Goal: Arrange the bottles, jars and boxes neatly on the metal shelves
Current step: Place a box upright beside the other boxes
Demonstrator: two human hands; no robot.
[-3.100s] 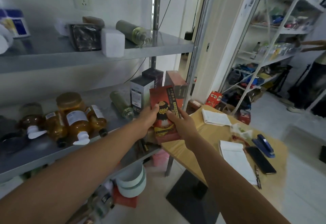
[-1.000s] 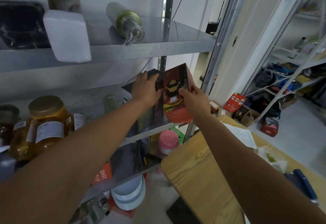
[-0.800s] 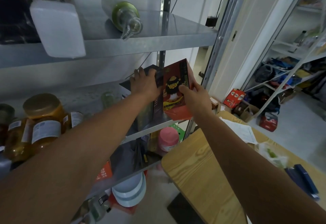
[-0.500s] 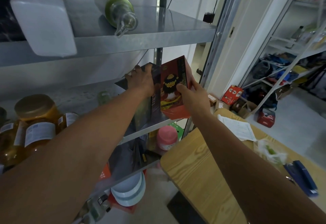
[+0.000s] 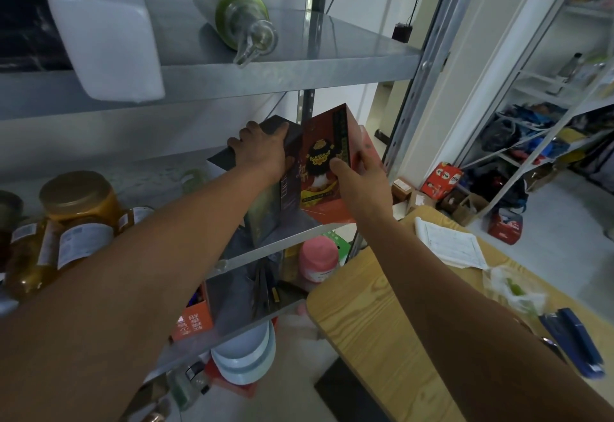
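R hand point(image 5: 362, 177) pinches the tall red cardboard box point(image 5: 327, 169), thumb in front. It was held low before and is now up on the grey metal shelf point(image 5: 265, 249). L hand point(image 5: 262, 152) curls over the black box point(image 5: 288, 185) beside it. Nearly put away.

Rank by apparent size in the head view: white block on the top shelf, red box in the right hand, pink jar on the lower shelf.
1. white block, largest, though nearer the camera.
2. red box.
3. pink jar, smallest.
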